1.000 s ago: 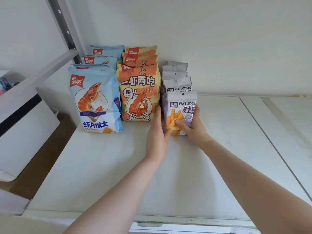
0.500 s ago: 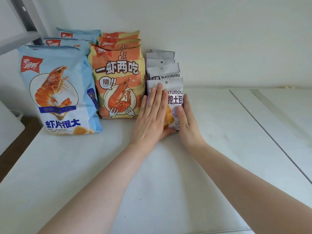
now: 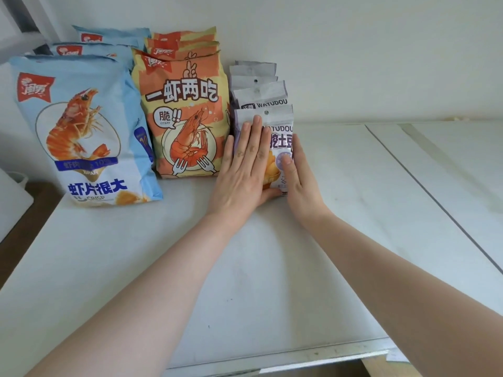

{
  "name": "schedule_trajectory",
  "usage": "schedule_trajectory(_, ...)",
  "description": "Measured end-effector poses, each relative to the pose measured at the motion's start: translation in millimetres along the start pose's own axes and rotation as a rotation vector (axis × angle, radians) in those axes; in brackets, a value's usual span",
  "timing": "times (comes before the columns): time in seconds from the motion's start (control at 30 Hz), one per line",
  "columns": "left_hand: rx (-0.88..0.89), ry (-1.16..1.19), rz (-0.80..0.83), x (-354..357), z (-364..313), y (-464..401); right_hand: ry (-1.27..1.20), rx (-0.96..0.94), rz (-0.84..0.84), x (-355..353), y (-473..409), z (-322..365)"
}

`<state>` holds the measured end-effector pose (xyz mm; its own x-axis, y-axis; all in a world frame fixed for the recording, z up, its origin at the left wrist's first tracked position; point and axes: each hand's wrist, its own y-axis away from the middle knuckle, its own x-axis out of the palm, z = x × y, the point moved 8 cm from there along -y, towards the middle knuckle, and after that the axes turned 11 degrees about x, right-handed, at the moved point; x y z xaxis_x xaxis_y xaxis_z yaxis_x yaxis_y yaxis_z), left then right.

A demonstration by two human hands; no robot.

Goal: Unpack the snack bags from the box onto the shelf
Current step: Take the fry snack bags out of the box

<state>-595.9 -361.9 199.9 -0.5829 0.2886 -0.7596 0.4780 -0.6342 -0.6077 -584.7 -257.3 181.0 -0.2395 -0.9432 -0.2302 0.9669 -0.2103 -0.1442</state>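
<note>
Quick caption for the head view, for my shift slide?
Left hand pressing flat and right hand steadying the front purple bag in its row beside orange bags on the shelf.

Two bare forearms enter from the bottom edge, one from the lower left and one from the lower right. No sleeve, cuff or fabric shows anywhere along either arm up to the frame edge. The left hand (image 3: 239, 172) is bare: no glove, no ring on any visible finger, no watch or band at the wrist. Its fingernails are short and unpainted. The right hand (image 3: 298, 178) is likewise bare, with no ring, bracelet or watch at the wrist; the one nail that shows, on the thumb, is short and plain. No marks, tattoos or bandages show on either arm. Nothing else of the person is in view.
</note>
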Motion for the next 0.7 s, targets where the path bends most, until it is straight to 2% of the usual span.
schedule_trajectory(0.13, 0.018, 0.075, 0.01, -21.0, -1.3, 4.0, 0.046, 0.11, -0.02, -16.1, 18.1, -1.0)
schedule_trajectory(0.23, 0.003, 0.265, -0.068, -49.9, -11.0, 17.1, 0.114, 0.17, -0.043, -31.0, 42.3, 1.8)
schedule_trajectory(0.3, -0.076, 0.41, -0.111, -70.4, -19.0, 33.9, 0.178, 0.188, -0.087, -41.7, 70.1, 9.4)
schedule_trajectory(0.37, -0.157, 0.525, -0.072, -91.4, -35.4, 52.4, 0.236, 0.193, -0.137, -53.6, 107.4, 21.2)
schedule_trajectory(0.5, -0.205, 0.669, 0.052, -146.1, -91.4, 89.5, 0.423, 0.223, -0.159, -76.4, 203.6, 48.6)
schedule_trajectory(0.7, -0.255, 0.939, 0.197, -221.4, -190.4, 135.0, 0.505, 0.423, -0.286, -129.1, 351.9, 57.7)
